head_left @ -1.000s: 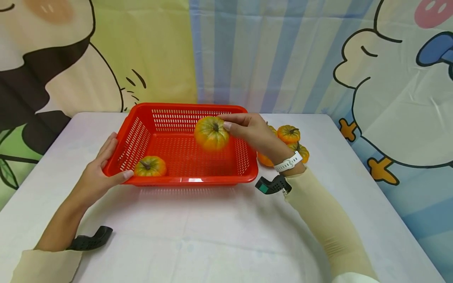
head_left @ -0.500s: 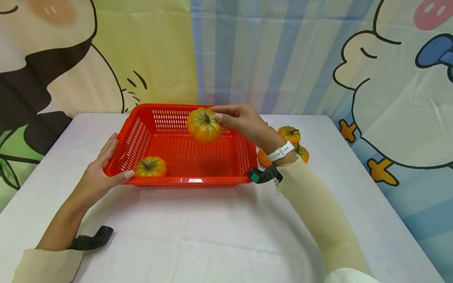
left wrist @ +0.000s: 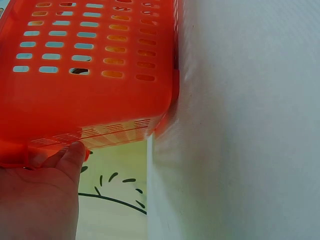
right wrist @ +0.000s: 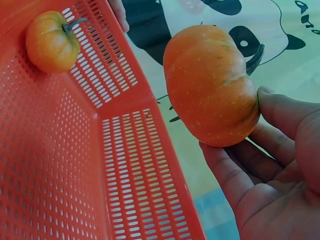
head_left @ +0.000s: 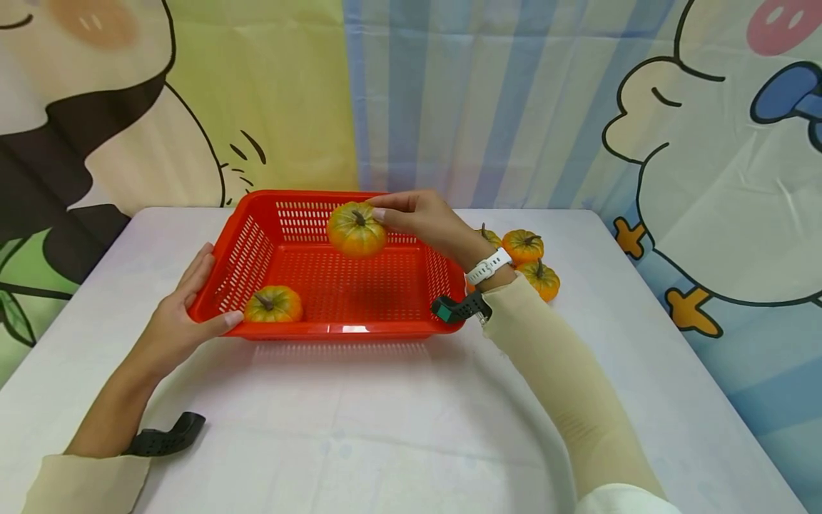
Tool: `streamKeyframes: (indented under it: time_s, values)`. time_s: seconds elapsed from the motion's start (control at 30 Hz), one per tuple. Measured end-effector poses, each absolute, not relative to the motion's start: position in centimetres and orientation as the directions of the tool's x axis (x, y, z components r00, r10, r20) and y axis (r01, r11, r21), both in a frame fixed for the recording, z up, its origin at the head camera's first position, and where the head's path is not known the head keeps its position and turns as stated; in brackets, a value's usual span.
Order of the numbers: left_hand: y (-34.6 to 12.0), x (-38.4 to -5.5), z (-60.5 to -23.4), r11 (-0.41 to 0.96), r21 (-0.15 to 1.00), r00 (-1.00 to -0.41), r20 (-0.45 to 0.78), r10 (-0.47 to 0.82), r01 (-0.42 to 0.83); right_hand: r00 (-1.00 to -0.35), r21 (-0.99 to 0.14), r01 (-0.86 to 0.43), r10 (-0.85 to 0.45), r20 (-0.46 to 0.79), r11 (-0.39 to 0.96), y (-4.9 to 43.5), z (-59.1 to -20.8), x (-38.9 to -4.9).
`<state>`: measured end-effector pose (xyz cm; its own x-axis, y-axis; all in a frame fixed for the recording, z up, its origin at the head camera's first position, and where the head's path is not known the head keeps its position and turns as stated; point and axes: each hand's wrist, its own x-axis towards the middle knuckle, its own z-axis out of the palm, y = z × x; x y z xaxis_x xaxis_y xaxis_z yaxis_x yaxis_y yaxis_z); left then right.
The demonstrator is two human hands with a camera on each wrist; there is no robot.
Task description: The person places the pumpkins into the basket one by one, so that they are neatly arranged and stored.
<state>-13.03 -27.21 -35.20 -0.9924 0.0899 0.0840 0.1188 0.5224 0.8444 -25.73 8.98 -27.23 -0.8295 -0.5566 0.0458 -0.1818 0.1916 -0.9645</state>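
A small orange-and-yellow pumpkin (head_left: 357, 230) with a dark stem is pinched between the thumb and fingers of my right hand (head_left: 420, 221), above the back part of a red plastic basket (head_left: 347, 330). In the right wrist view, the held pumpkin's (right wrist: 212, 87) smooth orange side shows, raised above the basket wall. Another pumpkin (head_left: 273, 305) lies inside the basket at its front left corner. My left hand (head_left: 176, 318) holds that corner, thumb on the front rim and fingers along the left side. In the left wrist view, fingers (left wrist: 72, 157) reach the rim.
Several more pumpkins (head_left: 523, 245) are grouped on the white-covered table (head_left: 359, 421) right of the basket, partly hidden behind my right wrist. A cartoon-printed curtain (head_left: 437, 100) hangs close behind the table's back edge.
My right hand has carried the pumpkin leftward over the basket, rising slightly and then lowering a little. The left hand, the basket and the pumpkin inside it have stayed in place.
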Motion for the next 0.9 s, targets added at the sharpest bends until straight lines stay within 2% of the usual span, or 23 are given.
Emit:
streamKeyframes:
  time_s: [0.57,0.8,0.9]
  values:
    - [-27.3,-12.9,-35.3,0.547,0.829,-0.993,0.085,0.083,0.117,-0.809,-0.944,-0.178,-0.587,-0.021,0.279,6.6,-28.1,-27.0]
    - [-27.2,-12.9,-35.2,0.55,0.827,-0.993,0.082,0.083,0.114,-0.742,-0.933,-0.157,-0.662,-0.104,0.322,6.1,-28.6,-27.3]
    - [-27.3,-12.9,-35.2,0.554,0.824,-0.992,0.088,0.087,0.121,-0.71,-0.922,-0.194,-0.696,-0.104,0.334,6.0,-28.6,-27.3]
